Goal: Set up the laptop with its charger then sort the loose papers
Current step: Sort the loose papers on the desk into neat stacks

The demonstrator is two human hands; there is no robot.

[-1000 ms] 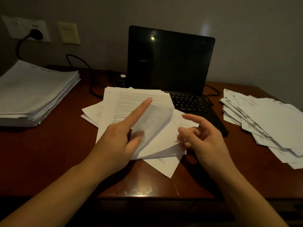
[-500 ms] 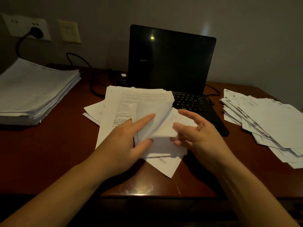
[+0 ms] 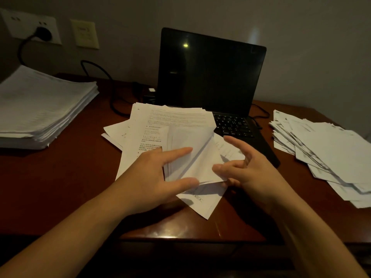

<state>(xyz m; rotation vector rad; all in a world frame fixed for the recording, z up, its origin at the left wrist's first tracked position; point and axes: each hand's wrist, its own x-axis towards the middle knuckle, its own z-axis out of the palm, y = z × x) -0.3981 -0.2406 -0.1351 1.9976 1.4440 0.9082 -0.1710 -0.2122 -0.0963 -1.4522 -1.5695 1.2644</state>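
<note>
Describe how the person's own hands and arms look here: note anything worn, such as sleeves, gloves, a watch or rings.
Both arms are bare. The left hand and left forearm, and the right hand and right forearm, show no sleeve up to the picture's edge. No gloves, watch, bracelet or rings can be seen, though the light is dim.

Laptop open, screen dark. Charger just left of it, plugged in. Loose papers fanned in front, overlapping kbd edge; neat stack far left, messy pile right.
</note>
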